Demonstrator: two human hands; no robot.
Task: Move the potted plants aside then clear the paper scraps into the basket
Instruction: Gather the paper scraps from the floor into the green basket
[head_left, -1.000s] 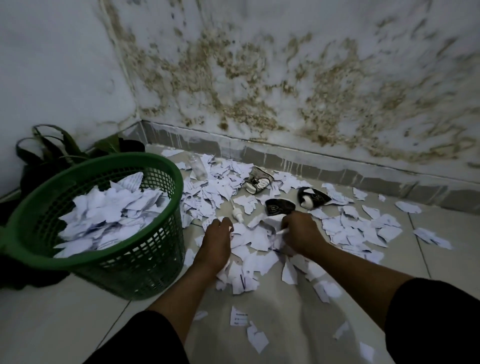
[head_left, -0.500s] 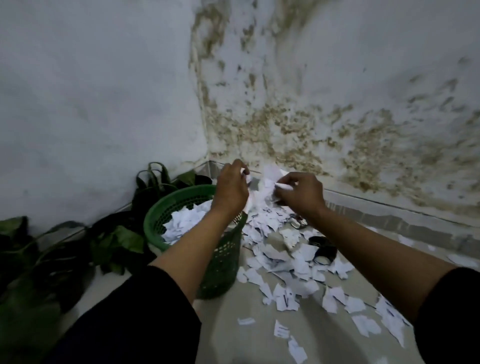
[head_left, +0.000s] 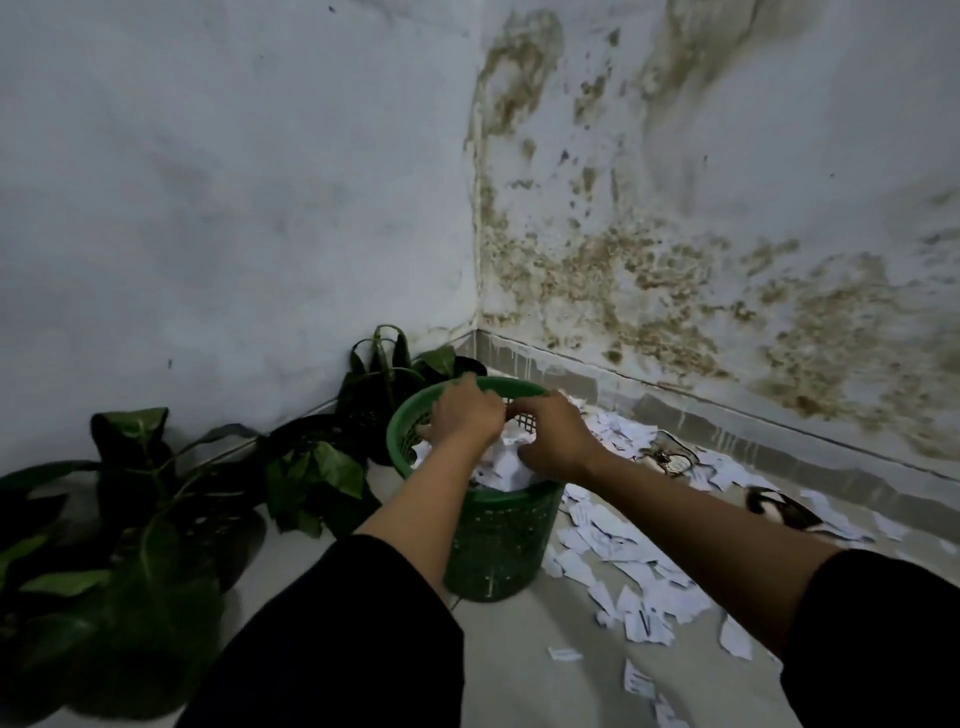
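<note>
A green plastic basket (head_left: 498, 545) stands on the floor near the room's corner, holding a heap of white paper scraps (head_left: 496, 470). Both of my hands are over its mouth, close together. My left hand (head_left: 465, 410) is curled above the far rim. My right hand (head_left: 556, 436) is cupped beside it, and a bunch of scraps shows between and under the fingers. More paper scraps (head_left: 623, 551) litter the floor to the right of the basket. Potted plants (head_left: 317, 467) stand along the left wall, behind and left of the basket.
A large leafy plant (head_left: 145, 519) fills the lower left, and another plant (head_left: 384, 364) sits in the corner. Two dark objects (head_left: 779, 509) (head_left: 670, 460) lie among the scraps by the stained right wall (head_left: 675, 260). Loose scraps (head_left: 636, 680) lie on the near floor.
Both hands lifted a bunch of scraps off the floor and carried it left, from beside the basket to over its mouth. My view has swung up and left, bringing more plants in.
</note>
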